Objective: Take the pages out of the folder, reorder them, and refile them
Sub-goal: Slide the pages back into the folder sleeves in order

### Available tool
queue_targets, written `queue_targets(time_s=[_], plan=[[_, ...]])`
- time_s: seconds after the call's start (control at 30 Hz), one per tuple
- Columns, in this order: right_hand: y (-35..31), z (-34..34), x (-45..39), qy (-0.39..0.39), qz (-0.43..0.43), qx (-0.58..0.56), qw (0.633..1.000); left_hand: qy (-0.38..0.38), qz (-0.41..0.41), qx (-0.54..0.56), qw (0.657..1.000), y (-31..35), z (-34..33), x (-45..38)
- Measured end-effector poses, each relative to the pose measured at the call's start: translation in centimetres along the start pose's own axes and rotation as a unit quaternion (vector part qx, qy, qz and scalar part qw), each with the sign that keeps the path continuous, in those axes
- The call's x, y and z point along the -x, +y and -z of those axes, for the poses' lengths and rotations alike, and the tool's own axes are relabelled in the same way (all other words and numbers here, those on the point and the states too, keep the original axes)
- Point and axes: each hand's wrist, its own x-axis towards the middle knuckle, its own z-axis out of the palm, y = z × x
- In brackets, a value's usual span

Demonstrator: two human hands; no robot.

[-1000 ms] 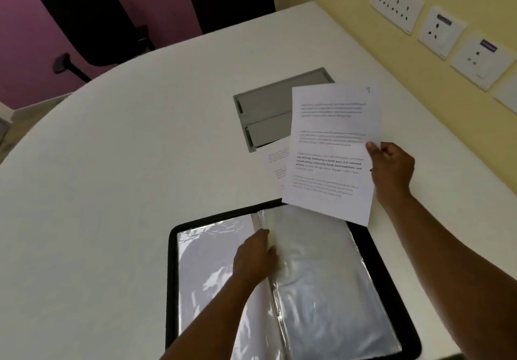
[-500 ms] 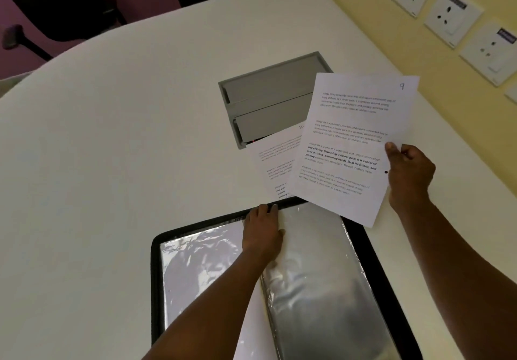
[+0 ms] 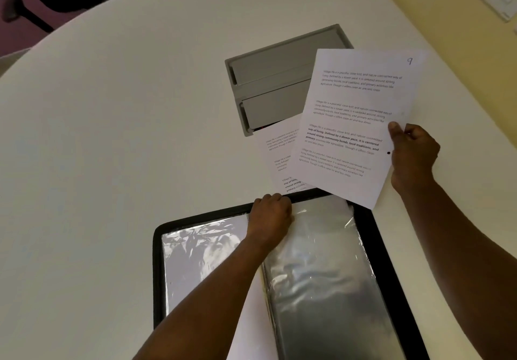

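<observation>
1. A white table (image 3: 117,141) fills the frame, with a yellow wall (image 3: 447,1) at the upper right and a grey hatch (image 3: 274,79) set in the table near the centre.
2. The folder (image 3: 159,275) lies open at the lower centre, its plastic sleeves (image 3: 316,275) shining.
3. My left hand (image 3: 270,217) is at the folder's top edge, fingers curled there; what they grasp I cannot tell.
4. My right hand (image 3: 412,155) pinches page 9 (image 3: 349,124) by its right edge, right of centre, above the folder's top.
5. Another page (image 3: 279,158) lies on the table under it.
</observation>
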Motion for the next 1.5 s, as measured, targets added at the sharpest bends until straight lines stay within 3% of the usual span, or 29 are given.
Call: queue_targets(time_s=[0.13,0.27,0.43,0.53,0.67,0.83,1.2,1.5], plan=[[0.0,-1.3,0.0,-0.025,-0.009,0.002,1.000,0.009,0.040,0.072,0.997,-0.6,1.0,-0.2],[-0.1,-2.8,0.0,-0.044,-0.017,-0.011,0.999,0.000,0.014,0.056,0.998,-0.9,1.4,-0.3],[0.0,-5.0,0.2,-0.095,-0.082,-0.128,0.984,-0.011,0.018,0.075,0.997,-0.8,0.8,0.2],[0.1,-6.6,0.4,-0.129,-0.118,-0.178,0.968,0.015,-0.026,0.054,0.998,-0.5,0.4,0.5],[1.2,-8.2,0.9,-0.170,-0.159,-0.146,0.961,0.053,-0.042,0.019,0.998,-0.3,0.2,0.7],[3.2,-9.0,1.4,-0.193,-0.203,-0.148,0.949,0.027,-0.006,0.023,0.999,0.2,0.1,0.8],[5.5,-9.7,1.1,-0.205,-0.243,-0.185,0.930,-0.028,-0.019,0.029,0.999,0.8,1.1,0.1],[6.5,-9.0,0.2,-0.231,-0.238,-0.103,0.938,-0.036,0.038,0.056,0.997,0.4,1.7,0.2]])
